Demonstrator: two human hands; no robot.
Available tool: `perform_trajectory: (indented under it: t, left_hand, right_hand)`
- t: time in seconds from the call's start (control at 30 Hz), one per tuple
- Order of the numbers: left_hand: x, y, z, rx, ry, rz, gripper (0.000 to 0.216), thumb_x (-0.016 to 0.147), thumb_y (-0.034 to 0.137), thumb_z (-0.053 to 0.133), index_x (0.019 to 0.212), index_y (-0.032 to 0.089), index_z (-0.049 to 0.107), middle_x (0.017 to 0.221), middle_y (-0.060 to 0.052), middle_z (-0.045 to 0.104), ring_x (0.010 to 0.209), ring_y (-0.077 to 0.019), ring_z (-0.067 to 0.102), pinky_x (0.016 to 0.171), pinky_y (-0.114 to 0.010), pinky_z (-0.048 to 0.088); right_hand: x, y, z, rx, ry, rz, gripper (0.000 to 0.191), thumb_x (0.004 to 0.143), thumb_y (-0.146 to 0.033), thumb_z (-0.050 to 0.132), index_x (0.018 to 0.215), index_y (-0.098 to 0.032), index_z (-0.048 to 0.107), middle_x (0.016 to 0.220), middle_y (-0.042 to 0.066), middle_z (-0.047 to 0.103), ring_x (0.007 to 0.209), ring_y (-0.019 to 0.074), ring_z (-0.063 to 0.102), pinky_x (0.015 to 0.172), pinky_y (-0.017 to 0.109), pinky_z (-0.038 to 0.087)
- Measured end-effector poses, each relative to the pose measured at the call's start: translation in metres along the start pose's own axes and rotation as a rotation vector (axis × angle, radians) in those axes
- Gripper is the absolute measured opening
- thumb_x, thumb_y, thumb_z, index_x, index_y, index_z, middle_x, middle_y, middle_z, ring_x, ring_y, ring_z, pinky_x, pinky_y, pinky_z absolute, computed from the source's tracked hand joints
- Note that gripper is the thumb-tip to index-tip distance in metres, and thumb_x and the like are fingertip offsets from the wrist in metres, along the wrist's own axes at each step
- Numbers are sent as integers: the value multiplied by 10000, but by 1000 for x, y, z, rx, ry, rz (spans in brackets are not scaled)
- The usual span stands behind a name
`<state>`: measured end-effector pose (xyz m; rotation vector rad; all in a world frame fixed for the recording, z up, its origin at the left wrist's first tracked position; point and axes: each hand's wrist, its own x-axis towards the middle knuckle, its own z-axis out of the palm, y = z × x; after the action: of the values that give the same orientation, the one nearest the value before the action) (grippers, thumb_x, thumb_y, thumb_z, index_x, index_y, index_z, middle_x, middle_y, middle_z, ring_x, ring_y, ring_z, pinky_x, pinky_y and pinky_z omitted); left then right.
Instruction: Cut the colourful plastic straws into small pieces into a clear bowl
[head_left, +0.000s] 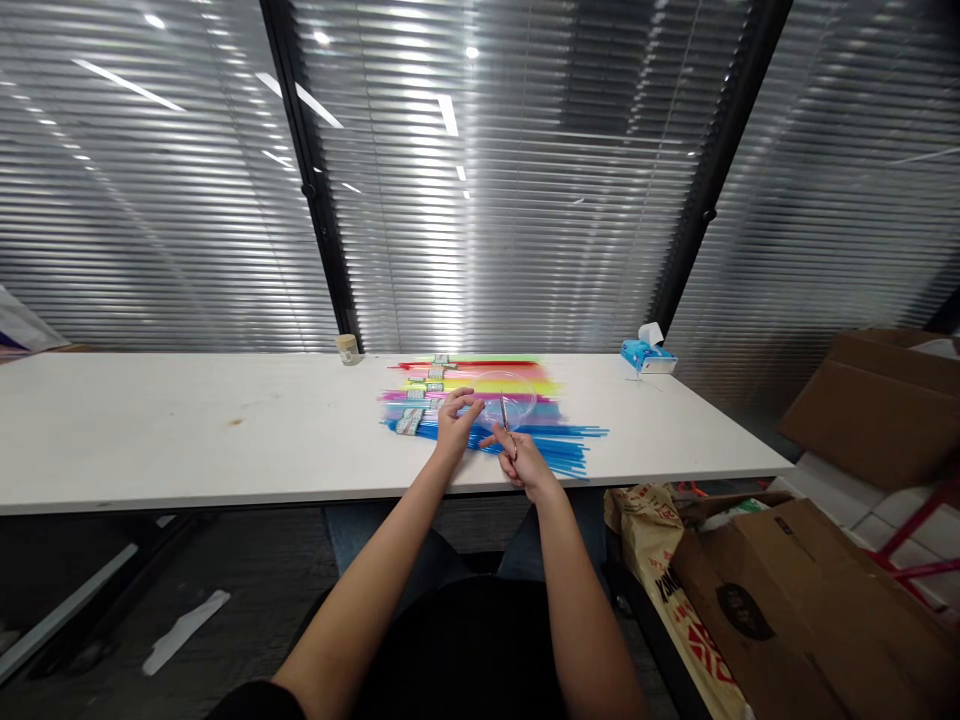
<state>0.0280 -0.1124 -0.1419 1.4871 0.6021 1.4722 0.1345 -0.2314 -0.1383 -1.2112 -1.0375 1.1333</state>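
Bundles of thin coloured straws (480, 385), red, yellow, pink, green and blue, lie in rows on the white table (187, 430), each banded at its left end. A clear round plastic dish (521, 395) rests on top of them. My left hand (455, 420) hovers over the blue bundle (570, 448) with fingers curled, thumb and fingertips pinching at something too small to make out. My right hand (525, 462) grips small scissors (508, 425), blades pointing up towards the dish.
A roll of tape (347, 348) stands at the table's far edge, and a blue tissue pack (646, 355) sits at the far right. Cardboard boxes (870, 420) and paper bags (720, 590) crowd the floor on the right. Window blinds fill the background.
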Motion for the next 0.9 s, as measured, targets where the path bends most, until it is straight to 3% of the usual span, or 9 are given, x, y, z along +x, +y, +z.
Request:
perform_trajectory:
  t: [0.17, 0.6, 0.9]
  left_hand:
    - [0, -1, 0, -1, 3, -5, 289, 676, 490, 804, 689, 210, 730, 1151, -130, 632, 1205, -326, 583, 1060, -462, 431]
    - [-2, 0, -1, 56, -19, 34, 257, 717, 467, 795, 719, 217, 733, 1204, -125, 624, 1231, -338, 578, 1035, -467, 463]
    - [-3, 1, -1, 103, -22, 86, 233, 744, 452, 780, 745, 223, 733, 1209, -122, 626, 1215, -331, 583, 1011, -462, 476]
  right_hand:
    - [-1, -1, 0, 7, 1, 3, 439, 958, -590, 579, 831, -181, 674, 333, -121, 326, 311, 70, 156, 345, 236, 126]
    - [-2, -3, 1, 20, 4, 2, 591, 872, -720, 595, 893, -140, 704, 324, -127, 326, 313, 67, 141, 333, 225, 125]
    - [0, 0, 0, 19, 5, -10, 589, 865, -739, 602, 865, -157, 694, 328, -127, 318, 317, 66, 133, 336, 225, 118]
